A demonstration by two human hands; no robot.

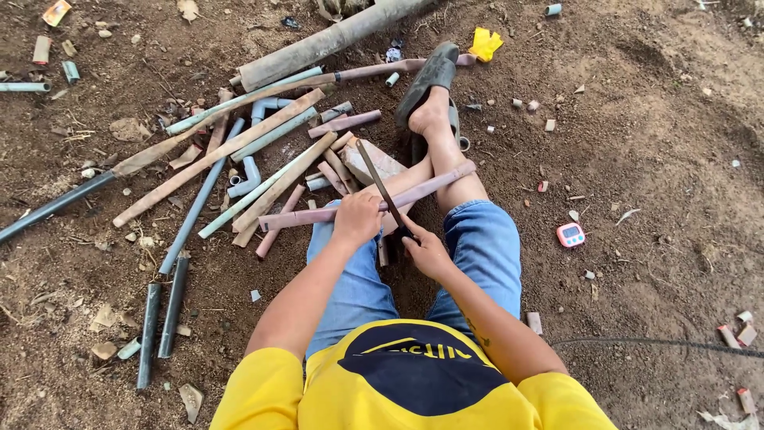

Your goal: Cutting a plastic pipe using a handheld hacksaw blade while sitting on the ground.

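I sit on bare dirt with my legs stretched out, in blue jeans and a yellow shirt. My left hand (356,218) presses down on a long, dirty pinkish pipe (430,189) that lies across my legs. My right hand (426,251) grips the handle of a thin dark saw blade (379,185), which angles up and to the left across the pipe. A pale stone or block (374,162) lies under the pipe, just beyond my hands.
A heap of cut pipes (239,151), bluish, brown and black, spreads to the upper left. A thick grey pipe (318,44) lies at the top. A small pink timer (570,234) sits right of my knee. A black cable (660,344) runs at lower right.
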